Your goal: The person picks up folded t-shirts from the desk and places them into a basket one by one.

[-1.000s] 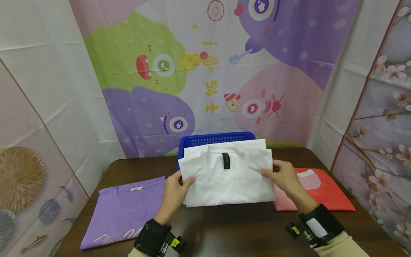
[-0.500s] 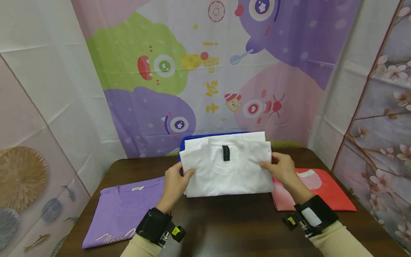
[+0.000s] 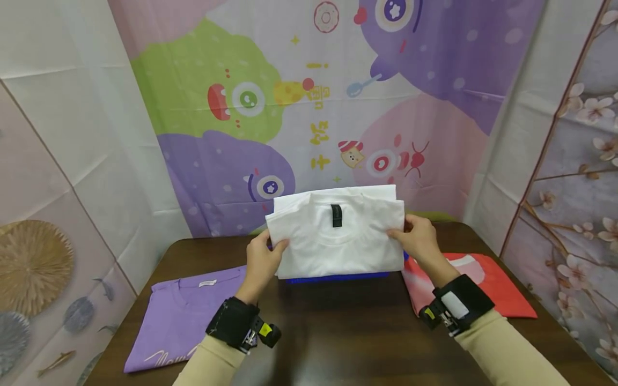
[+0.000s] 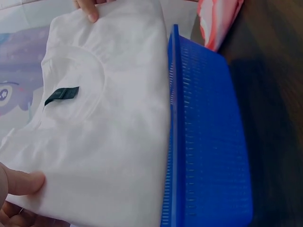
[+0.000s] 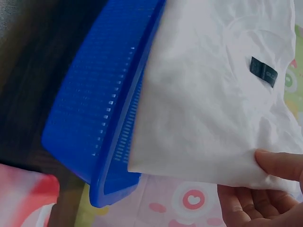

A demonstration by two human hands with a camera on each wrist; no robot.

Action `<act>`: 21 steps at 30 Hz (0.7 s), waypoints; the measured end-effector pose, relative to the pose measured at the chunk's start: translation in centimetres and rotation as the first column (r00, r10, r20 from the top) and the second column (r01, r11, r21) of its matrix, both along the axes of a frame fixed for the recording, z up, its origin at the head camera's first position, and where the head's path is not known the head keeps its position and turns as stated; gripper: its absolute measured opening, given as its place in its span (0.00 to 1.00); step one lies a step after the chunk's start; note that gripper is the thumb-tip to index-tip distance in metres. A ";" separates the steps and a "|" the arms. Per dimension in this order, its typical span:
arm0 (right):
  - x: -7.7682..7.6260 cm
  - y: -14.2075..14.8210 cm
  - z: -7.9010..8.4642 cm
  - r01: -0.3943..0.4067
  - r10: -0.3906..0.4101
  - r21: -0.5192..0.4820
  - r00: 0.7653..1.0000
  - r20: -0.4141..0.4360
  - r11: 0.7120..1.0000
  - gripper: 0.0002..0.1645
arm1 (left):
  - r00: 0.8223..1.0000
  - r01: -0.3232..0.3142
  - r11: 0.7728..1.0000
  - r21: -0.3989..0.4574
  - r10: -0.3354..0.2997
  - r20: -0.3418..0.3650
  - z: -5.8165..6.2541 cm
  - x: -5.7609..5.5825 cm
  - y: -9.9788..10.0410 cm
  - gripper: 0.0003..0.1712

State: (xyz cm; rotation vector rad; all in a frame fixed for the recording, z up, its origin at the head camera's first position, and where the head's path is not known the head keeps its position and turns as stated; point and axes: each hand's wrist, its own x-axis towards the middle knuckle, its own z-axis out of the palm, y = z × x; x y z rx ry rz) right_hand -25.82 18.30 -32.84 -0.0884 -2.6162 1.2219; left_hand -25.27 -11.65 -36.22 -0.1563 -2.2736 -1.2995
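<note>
A folded white T-shirt point(image 3: 338, 241) with a black neck label hangs between my two hands at the back middle of the table. My left hand point(image 3: 263, 262) pinches its left side, thumb on top and fingers beneath. On the right side, my right hand point(image 3: 419, 238) grips the edge the same way, as the thumb and curled fingers in the right wrist view show. Behind and under the shirt stands a blue perforated basket point(image 4: 213, 132). Both wrist views show the shirt's lower fold at the basket's rim; in the head view the shirt hides most of the basket.
On the dark wooden table point(image 3: 328, 338) a folded purple T-shirt point(image 3: 188, 316) lies at the left. A folded red and pink garment point(image 3: 502, 289) lies at the right. A patterned cloth point(image 3: 318, 107) hangs behind the table.
Both hands have carried the white shirt away from me, up in the head view, over the basket. The basket's back rim is now covered, and a strip of its front shows below the shirt.
</note>
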 end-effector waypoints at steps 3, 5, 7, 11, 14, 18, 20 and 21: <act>-0.4 -0.1 0.2 0.010 -0.010 -0.012 1.000 -0.015 1.000 0.22 | 1.000 0.000 1.000 0.010 0.000 -0.004 0.3 -0.3 0.1 0.16; -0.6 -0.2 0.4 0.015 -0.016 -0.013 1.000 -0.025 1.000 0.23 | 1.000 -0.005 1.000 0.016 0.005 -0.010 0.5 -0.6 0.1 0.16; -0.9 -0.3 0.6 0.018 -0.018 -0.010 0.999 -0.046 1.000 0.23 | 1.000 -0.010 1.000 0.022 0.011 -0.018 0.7 -0.8 0.2 0.16; -1.6 -0.4 1.1 0.027 -0.027 0.008 0.995 -0.097 1.000 0.23 | 0.999 -0.015 0.999 0.046 0.017 -0.032 1.1 -1.2 0.4 0.16; -2.2 -0.4 1.2 0.043 -0.040 0.025 0.992 -0.123 0.999 0.24 | 0.998 -0.025 0.997 0.073 0.029 -0.051 1.2 -1.5 0.7 0.15; -3.0 -0.4 0.7 0.065 -0.059 0.037 0.988 -0.145 0.997 0.23 | 0.995 -0.043 0.995 0.092 0.051 -0.085 1.2 -1.9 1.0 0.12; -3.4 -0.4 0.4 0.078 -0.071 0.037 0.984 -0.161 0.996 0.23 | 0.993 -0.043 0.994 0.101 0.053 -0.102 1.1 -2.2 1.2 0.11; -3.5 -0.5 0.2 0.082 -0.075 0.036 0.983 -0.168 0.996 0.22 | 0.992 -0.043 0.994 0.105 0.054 -0.111 1.1 -2.4 1.3 0.11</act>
